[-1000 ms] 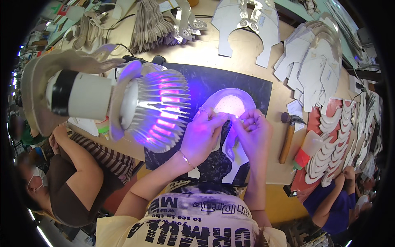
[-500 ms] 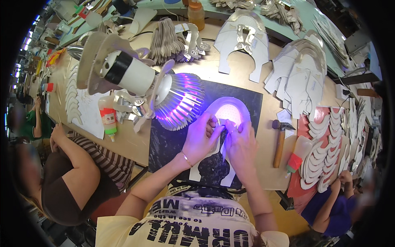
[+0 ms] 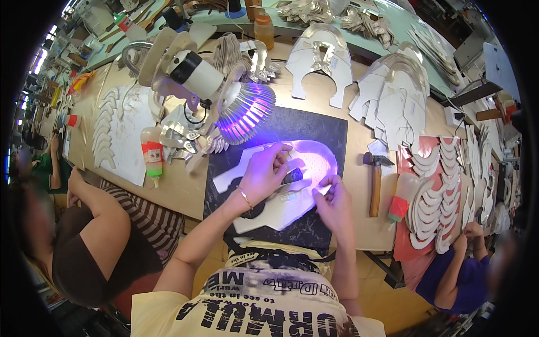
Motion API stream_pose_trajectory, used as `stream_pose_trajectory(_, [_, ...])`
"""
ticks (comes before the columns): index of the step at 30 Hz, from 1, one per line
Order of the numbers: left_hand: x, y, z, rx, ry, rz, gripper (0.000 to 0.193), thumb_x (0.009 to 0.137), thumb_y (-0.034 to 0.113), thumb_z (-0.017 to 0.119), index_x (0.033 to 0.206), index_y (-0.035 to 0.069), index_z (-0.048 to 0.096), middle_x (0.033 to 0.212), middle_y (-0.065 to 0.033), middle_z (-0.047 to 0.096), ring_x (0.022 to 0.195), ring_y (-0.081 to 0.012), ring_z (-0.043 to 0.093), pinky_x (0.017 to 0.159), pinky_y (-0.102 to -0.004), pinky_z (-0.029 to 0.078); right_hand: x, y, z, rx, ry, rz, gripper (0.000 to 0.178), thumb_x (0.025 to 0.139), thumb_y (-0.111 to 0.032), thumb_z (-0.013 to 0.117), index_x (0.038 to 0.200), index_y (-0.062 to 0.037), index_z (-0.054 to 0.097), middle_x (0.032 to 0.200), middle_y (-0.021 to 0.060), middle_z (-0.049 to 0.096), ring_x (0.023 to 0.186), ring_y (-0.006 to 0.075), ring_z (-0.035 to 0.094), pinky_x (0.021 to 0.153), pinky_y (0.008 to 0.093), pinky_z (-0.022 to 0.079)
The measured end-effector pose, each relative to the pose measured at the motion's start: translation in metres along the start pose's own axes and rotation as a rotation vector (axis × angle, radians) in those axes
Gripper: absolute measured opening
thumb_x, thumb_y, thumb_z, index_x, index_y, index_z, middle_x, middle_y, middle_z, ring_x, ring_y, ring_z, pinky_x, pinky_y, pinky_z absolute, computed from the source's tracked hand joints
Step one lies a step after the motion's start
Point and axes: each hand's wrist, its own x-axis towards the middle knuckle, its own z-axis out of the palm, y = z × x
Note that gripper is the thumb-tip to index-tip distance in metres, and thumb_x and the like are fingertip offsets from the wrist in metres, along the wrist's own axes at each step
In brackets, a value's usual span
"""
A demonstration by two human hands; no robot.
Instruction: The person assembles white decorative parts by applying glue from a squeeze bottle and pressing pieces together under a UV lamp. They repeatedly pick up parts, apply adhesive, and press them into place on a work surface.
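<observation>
A flat white shoe upper [image 3: 286,205] with a perforated toe lies turned aslant on a dark marbled board [image 3: 323,126], lit violet by a finned lamp [image 3: 247,112] above. My left hand [image 3: 266,171] is closed over the upper's inner opening, with fingertips bunched near the toe part; what they pinch is hard to make out. At the right-hand edge of the toe, my right hand [image 3: 336,205] grips the upper's rim between thumb and finger.
A wooden-handled hammer [image 3: 375,188] and a glue bottle [image 3: 401,196] lie to the right, beside curved white pieces on a red sheet [image 3: 401,160]. Another bottle [image 3: 151,157] stands left. More uppers [image 3: 320,62] lie at the back. People sit on both sides.
The upper has turned from pointing straight away to lying aslant, its legs now toward the left. My hands have moved apart, the right one to the outer rim.
</observation>
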Motion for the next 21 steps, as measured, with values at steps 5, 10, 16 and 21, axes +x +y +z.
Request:
stream_pose_trajectory(5, [-0.012, 0.004, 0.002, 0.272, 0.053, 0.144, 0.028, 0.085, 0.013, 0.073, 0.11, 0.003, 0.065, 0.08, -0.0096, 0.062, 0.071, -0.0207, 0.061, 0.069, -0.0323, 0.051, -0.031, -0.016, 0.009, -0.717, 0.285, -0.32, 0.03, 0.09, -0.018, 0.067, 0.117, -0.0072, 0.063, 0.103, 0.0149, 0.06, 0.095, 0.0277, 0.058, 0.08, 0.0424, 0.045])
stream_pose_trajectory(10, [-0.019, 0.005, 0.016, 0.479, 0.069, 0.126, 0.019, 0.084, 0.017, 0.074, 0.097, 0.005, 0.065, 0.09, -0.0107, 0.064, 0.077, -0.0268, 0.063, 0.071, -0.0384, 0.049, -0.017, -0.009, 0.015, -0.783, 0.026, -0.395, 0.041, 0.094, -0.028, 0.062, 0.132, -0.0138, 0.061, 0.117, 0.0135, 0.054, 0.11, 0.0296, 0.049, 0.091, 0.0436, 0.038])
stream_pose_trajectory(16, [-0.039, 0.012, 0.024, 0.701, 0.038, 0.374, 0.028, 0.081, 0.014, 0.069, 0.108, 0.01, 0.067, 0.101, -0.0044, 0.064, 0.083, -0.0231, 0.064, 0.072, -0.0378, 0.049, -0.006, -0.002, 0.019, -0.791, -0.067, -0.387, 0.039, 0.096, -0.032, 0.059, 0.128, -0.0119, 0.065, 0.114, 0.0125, 0.054, 0.107, 0.0286, 0.05, 0.091, 0.0444, 0.036])
stream_pose_trajectory(21, [-0.038, 0.018, 0.023, 0.763, 0.034, 0.427, 0.04, 0.078, 0.013, 0.069, 0.118, 0.012, 0.066, 0.097, -0.0021, 0.065, 0.081, -0.0208, 0.064, 0.073, -0.0344, 0.049, -0.002, -0.003, 0.014, -0.772, -0.09, -0.378, 0.039, 0.096, -0.032, 0.059, 0.127, -0.0104, 0.066, 0.115, 0.0125, 0.053, 0.108, 0.0278, 0.05, 0.092, 0.0438, 0.035])
